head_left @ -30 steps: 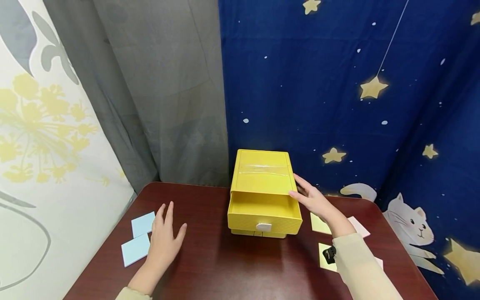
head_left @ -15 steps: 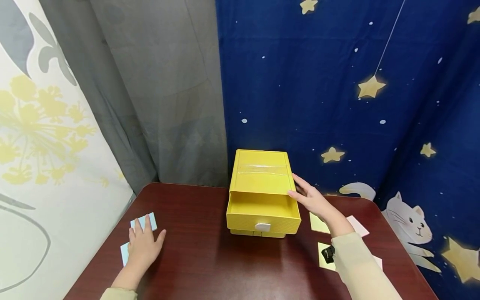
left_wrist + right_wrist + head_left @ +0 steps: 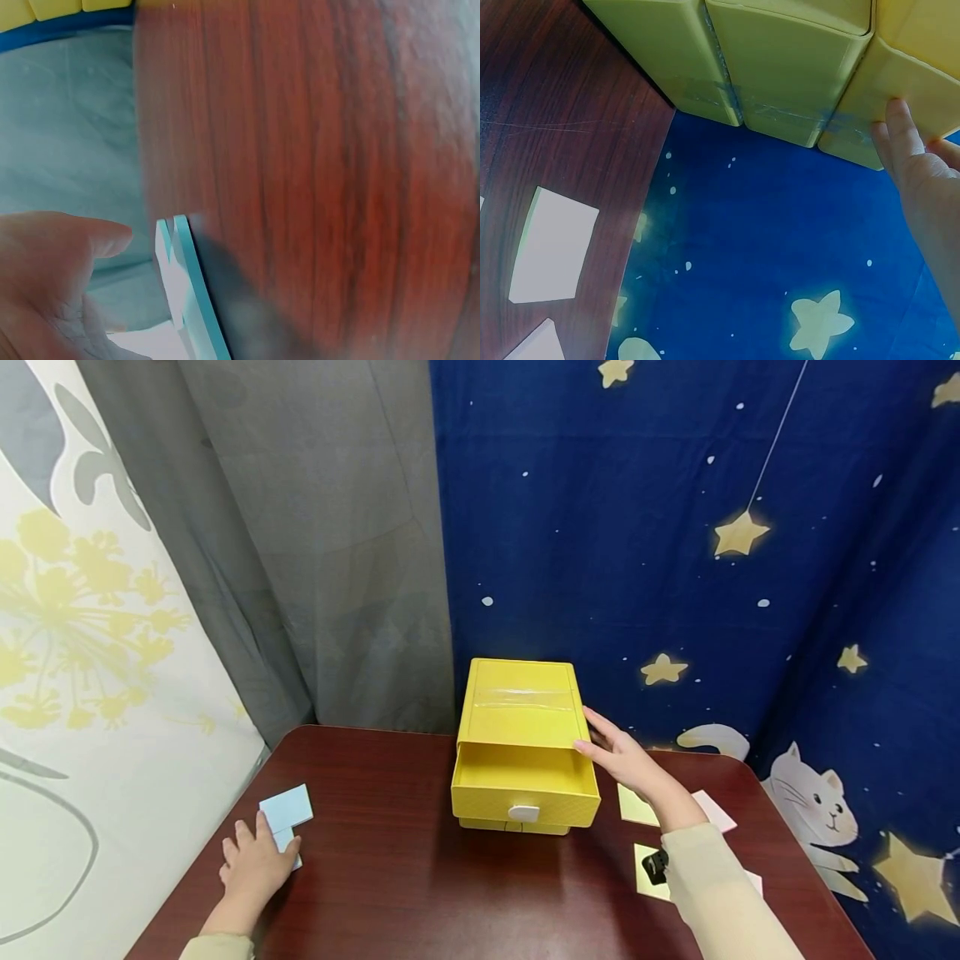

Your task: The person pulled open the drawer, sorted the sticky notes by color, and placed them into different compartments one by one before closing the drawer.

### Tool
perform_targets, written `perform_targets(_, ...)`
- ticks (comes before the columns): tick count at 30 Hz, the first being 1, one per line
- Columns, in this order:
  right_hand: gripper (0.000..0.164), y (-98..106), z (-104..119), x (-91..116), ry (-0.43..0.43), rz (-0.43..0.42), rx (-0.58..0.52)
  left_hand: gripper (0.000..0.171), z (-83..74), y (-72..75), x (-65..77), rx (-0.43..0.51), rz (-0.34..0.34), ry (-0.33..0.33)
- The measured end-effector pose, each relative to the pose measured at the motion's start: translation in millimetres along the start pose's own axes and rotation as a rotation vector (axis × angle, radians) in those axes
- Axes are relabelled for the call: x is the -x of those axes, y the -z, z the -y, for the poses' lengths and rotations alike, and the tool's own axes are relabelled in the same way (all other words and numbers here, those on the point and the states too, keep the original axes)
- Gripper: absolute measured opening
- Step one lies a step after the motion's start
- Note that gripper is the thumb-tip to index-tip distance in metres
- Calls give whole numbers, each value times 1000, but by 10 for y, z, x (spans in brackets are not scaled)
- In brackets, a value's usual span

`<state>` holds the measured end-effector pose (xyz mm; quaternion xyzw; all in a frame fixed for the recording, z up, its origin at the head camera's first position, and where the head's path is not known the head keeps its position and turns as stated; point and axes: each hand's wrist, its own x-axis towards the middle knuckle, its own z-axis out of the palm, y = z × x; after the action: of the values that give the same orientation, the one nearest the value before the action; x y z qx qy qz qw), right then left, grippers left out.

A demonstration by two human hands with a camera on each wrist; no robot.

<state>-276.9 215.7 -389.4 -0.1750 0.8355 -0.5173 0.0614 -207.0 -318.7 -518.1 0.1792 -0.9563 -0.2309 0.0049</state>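
Note:
My left hand point(image 3: 255, 864) is over the nearer light-blue sticky note pad point(image 3: 283, 839) at the table's left, covering most of it. The thumb lies by the pad's right edge; in the left wrist view it looks apart from the pads' edges point(image 3: 196, 300). Just beyond lies a second light-blue pad point(image 3: 287, 807), partly under the fingertips. With extended fingers, my right hand point(image 3: 622, 760) rests on the right side of a yellow drawer box point(image 3: 525, 702). Its top drawer point(image 3: 525, 806), with a white knob, is pulled out, and I see nothing inside.
Right of the box lie pale-yellow pads point(image 3: 637, 807) and pink pads point(image 3: 714, 811), partly hidden by my right arm. They rest on the dark red-brown table point(image 3: 390, 877). Behind hang a grey curtain point(image 3: 352, 610) and a blue star-patterned curtain point(image 3: 570, 568).
My left hand has moved left and toward me, from beside the blue pads onto the nearer one, uncovering the farther. My right hand stays on the box; the drawer is unchanged.

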Motion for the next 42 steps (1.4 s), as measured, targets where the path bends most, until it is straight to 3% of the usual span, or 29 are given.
perform_targets(5, 72, 3, -14, -6, 9, 1, 8, 88, 70, 20, -11, -28, 10, 5)
perform_targets(14, 73, 4, -10, -13, -13, 2, -19, 94, 145, 83, -28, -55, 123, 53)
perform_targets(28, 73, 5, -24, -12, -11, 4, -18, 97, 220, 145, -130, -178, 158, 0)
perform_targets(35, 72, -2, -10, 1, -14, -3, -46, 114, 259, 187, -128, -81, 176, 54)
perform_targets(42, 72, -4, -16, 2, -8, 2, -42, 121, 317, 170, -114, -73, 122, 51)
